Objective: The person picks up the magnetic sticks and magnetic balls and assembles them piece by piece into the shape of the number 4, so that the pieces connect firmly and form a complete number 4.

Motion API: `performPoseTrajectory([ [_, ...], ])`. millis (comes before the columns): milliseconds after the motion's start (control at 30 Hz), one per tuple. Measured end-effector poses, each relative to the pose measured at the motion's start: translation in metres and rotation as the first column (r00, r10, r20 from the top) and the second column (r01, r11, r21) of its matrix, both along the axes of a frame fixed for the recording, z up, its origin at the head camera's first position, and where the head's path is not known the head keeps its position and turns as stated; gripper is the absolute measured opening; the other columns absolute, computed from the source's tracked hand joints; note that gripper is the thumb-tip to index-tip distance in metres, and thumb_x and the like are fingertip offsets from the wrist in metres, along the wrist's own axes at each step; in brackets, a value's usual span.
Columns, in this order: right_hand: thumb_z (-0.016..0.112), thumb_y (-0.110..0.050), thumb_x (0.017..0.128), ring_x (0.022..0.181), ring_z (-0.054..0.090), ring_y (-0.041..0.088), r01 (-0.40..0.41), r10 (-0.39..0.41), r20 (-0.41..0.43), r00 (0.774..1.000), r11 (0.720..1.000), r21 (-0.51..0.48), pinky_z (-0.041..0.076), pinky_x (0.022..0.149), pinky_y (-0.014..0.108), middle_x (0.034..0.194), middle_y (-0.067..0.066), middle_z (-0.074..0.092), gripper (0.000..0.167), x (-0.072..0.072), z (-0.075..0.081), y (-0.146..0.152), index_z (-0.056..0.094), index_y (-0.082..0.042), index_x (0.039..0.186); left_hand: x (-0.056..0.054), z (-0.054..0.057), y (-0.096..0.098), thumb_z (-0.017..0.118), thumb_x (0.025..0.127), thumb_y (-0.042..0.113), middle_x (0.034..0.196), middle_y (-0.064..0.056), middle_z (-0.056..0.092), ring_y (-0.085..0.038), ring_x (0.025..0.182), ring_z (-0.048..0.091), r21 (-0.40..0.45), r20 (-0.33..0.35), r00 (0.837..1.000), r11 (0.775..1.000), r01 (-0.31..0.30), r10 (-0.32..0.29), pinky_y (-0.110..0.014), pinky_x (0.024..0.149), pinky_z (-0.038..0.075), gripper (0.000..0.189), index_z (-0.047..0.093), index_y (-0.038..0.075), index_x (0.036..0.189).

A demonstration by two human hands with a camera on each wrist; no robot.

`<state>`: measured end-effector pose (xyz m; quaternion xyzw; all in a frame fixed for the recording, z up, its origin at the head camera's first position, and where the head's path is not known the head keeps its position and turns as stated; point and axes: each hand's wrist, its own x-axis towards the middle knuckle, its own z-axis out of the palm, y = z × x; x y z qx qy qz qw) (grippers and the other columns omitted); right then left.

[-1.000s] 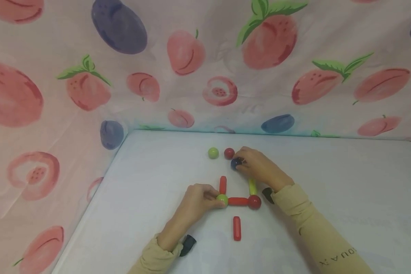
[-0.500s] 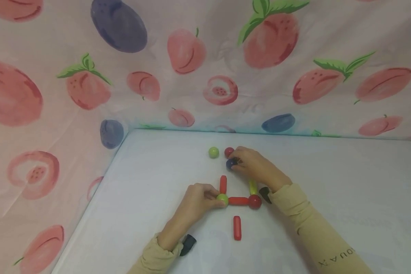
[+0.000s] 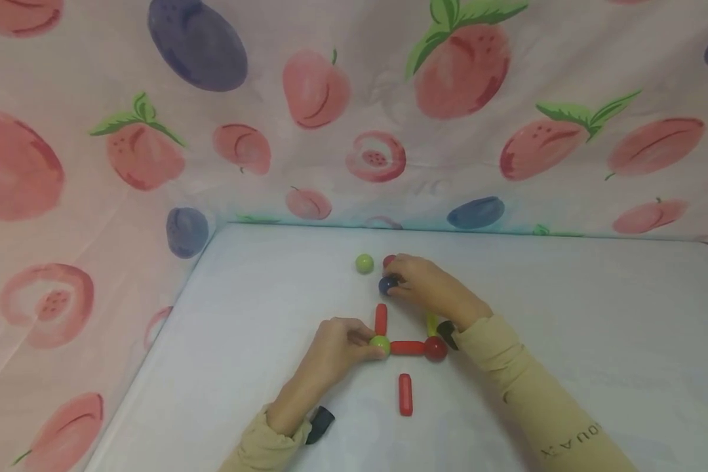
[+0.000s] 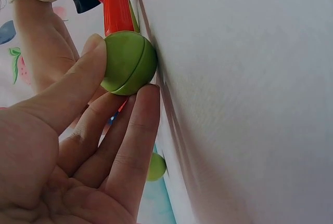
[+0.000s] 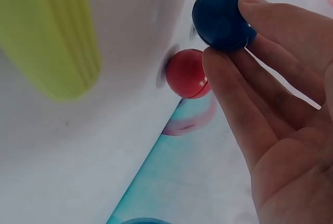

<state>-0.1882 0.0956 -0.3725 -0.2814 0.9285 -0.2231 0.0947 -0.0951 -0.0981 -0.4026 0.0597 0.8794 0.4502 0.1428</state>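
My left hand [image 3: 342, 347] pinches a green ball [image 4: 130, 63] between thumb and fingers, at the near left corner of a joined frame. From that ball one red stick [image 3: 380, 320] points away from me, and another red stick [image 3: 408, 348] runs right to a large red ball [image 3: 435, 349]. A yellow-green stick [image 5: 57, 37] extends from the red ball, partly hidden under my right arm. My right hand [image 3: 427, 285] holds a dark blue ball [image 5: 221, 18] by thumb and fingertips, beyond the far end of the left red stick.
A loose green ball [image 3: 364, 263] and a smaller-looking red ball [image 3: 389, 262] lie toward the back, the red one partly behind my right hand. A single red stick [image 3: 405, 394] lies nearer me. Fruit-patterned cloth [image 3: 307, 131] stands behind the white table [image 3: 596, 328].
My right hand has carried the dark blue ball left, toward the far end of the left red stick. My left hand keeps its pinch on the green ball.
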Motion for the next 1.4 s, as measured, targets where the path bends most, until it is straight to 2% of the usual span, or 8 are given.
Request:
performPoseTrajectory([
  [267, 0.077, -0.013, 0.087, 0.107, 0.063, 0.021, 0.015, -0.016, 0.024, 1.000, 1.000, 0.008, 0.053, 0.097, 0.038, 0.110, 0.005, 0.067, 0.033, 0.0005, 0.0016, -0.0036, 0.068, -0.006, 0.117, -0.0003, 0.0001, -0.0018, 0.086, 0.076, 0.024, 0.079, 0.005, 0.073, -0.007, 0.073, 0.065, 0.007, 0.009, 1.000, 1.000, 0.000, 0.000, -0.028, 0.072, 0.055, 0.026, 0.077, 0.010, 0.096],
  [467, 0.076, -0.011, 0.087, 0.104, 0.064, 0.021, -0.010, 0.010, 0.023, 1.000, 1.000, -0.004, 0.053, 0.096, 0.037, 0.108, 0.006, 0.068, 0.031, 0.0022, 0.0016, -0.0059, 0.068, -0.005, 0.116, 0.0002, 0.0001, -0.0029, 0.086, 0.076, 0.024, 0.081, 0.004, 0.074, -0.007, 0.075, 0.066, 0.012, 0.007, 1.000, 1.000, 0.000, -0.001, -0.029, 0.074, 0.055, 0.026, 0.076, 0.010, 0.097],
  [700, 0.076, -0.011, 0.087, 0.103, 0.064, 0.020, -0.008, 0.008, 0.087, 0.996, 1.000, 0.002, 0.054, 0.095, 0.037, 0.108, 0.005, 0.070, 0.031, 0.0033, 0.0006, -0.0094, 0.069, -0.006, 0.117, 0.0002, 0.0000, -0.0024, 0.087, 0.076, 0.024, 0.081, 0.005, 0.074, -0.006, 0.075, 0.066, 0.005, -0.007, 1.000, 1.000, 0.000, 0.000, -0.028, 0.074, 0.055, 0.027, 0.077, 0.011, 0.097],
  [1067, 0.076, -0.013, 0.088, 0.096, 0.063, 0.017, -0.029, 0.031, 0.101, 0.994, 0.999, -0.019, 0.055, 0.092, 0.036, 0.105, 0.003, 0.070, 0.029, 0.0017, 0.0010, -0.0086, 0.071, -0.006, 0.115, 0.0002, -0.0004, -0.0005, 0.087, 0.075, 0.022, 0.078, 0.005, 0.073, -0.006, 0.071, 0.066, 0.027, -0.010, 1.000, 1.000, 0.007, -0.006, -0.026, 0.071, 0.055, 0.026, 0.077, 0.010, 0.096],
  [1400, 0.076, -0.014, 0.088, 0.097, 0.064, 0.017, -0.036, 0.038, 0.127, 0.991, 0.999, -0.015, 0.055, 0.092, 0.036, 0.105, 0.003, 0.070, 0.030, 0.0021, 0.0007, -0.0101, 0.070, -0.007, 0.117, 0.0005, -0.0017, -0.0004, 0.087, 0.075, 0.021, 0.078, 0.005, 0.073, -0.007, 0.072, 0.066, 0.033, 0.013, 1.000, 0.999, 0.001, -0.002, -0.027, 0.072, 0.055, 0.026, 0.077, 0.010, 0.096],
])
